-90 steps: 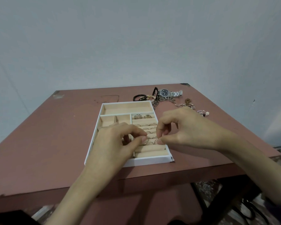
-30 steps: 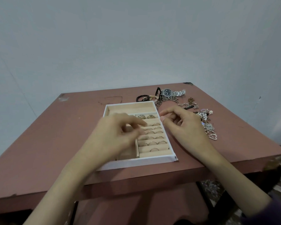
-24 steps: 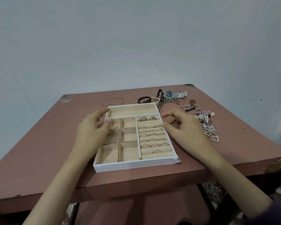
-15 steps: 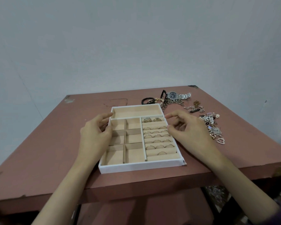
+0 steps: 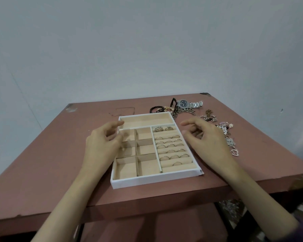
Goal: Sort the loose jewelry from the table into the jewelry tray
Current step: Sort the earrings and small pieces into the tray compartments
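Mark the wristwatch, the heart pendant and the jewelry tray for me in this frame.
wristwatch [image 5: 184, 103], head view, on its dark dial.
heart pendant [image 5: 235, 152], head view, on the heart shape.
jewelry tray [image 5: 156, 179], head view, on its white front wall.

Plain indoor room, shown by worn table [image 5: 42, 163] against bare wall [image 5: 147, 41].

1. A reddish-brown table [image 5: 51, 163], scuffed at its far left corner.
2. A white tray [image 5: 156, 179] sits near the front edge, about mid-table.
3. Just beyond the tray's far right corner lie a black bracelet [image 5: 157, 109], a steel watch [image 5: 184, 103] and tangled chains [image 5: 182, 111].
4. Right of the tray, a necklace [image 5: 208, 117], a pearly cluster [image 5: 225, 128] and a heart pendant [image 5: 235, 152] trail toward the front.
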A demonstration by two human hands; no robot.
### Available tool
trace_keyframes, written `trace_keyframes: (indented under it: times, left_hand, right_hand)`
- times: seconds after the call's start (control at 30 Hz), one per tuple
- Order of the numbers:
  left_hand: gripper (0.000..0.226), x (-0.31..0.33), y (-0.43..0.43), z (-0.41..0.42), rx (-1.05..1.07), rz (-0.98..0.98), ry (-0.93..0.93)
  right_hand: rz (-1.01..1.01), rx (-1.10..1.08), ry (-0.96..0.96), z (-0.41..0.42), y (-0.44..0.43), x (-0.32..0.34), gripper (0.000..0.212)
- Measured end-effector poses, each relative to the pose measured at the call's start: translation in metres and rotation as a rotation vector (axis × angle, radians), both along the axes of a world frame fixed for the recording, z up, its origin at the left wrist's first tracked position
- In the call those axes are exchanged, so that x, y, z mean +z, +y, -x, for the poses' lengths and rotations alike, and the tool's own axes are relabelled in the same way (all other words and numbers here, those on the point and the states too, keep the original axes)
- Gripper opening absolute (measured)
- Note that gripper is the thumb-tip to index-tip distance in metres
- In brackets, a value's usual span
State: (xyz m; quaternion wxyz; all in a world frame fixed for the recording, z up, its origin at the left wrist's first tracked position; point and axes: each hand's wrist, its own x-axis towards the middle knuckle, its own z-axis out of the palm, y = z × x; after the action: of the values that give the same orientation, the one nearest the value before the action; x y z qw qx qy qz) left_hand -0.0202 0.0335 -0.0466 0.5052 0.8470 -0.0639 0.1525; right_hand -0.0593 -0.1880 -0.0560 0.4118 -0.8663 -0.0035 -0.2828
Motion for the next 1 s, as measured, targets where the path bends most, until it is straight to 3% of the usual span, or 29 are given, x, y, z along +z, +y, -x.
trace_keyframes:
  times: [0.2, 0.47, 0.77, 1.0]
  left_hand:
    - [0.025, 0.028, -0.051, 0.015, -0.148, -0.140, -0.128]
    - [0.024, 0.029, -0.149, 0.014, -0.529, -0.461, -0.164]
    - [0.022, 0.015, -0.206, 0.003, -0.640, -0.627, -0.184]
    - [0.009, 0.007, -0.214, -0.003, -0.627, -0.603, -0.214]
  right_hand:
    - [-0.164, -0.101, -0.052, 0.004, -0.051, 0.020, 0.015]
    - [0.131, -0.323, -0.061, -0.006, -0.102, 0.002, 0.027]
    - [0.099, -0.357, -0.113, -0.003, -0.106, 0.000, 0.027]
    - [0.085, -0.373, -0.129, -0.004, -0.106, 0.000, 0.027]
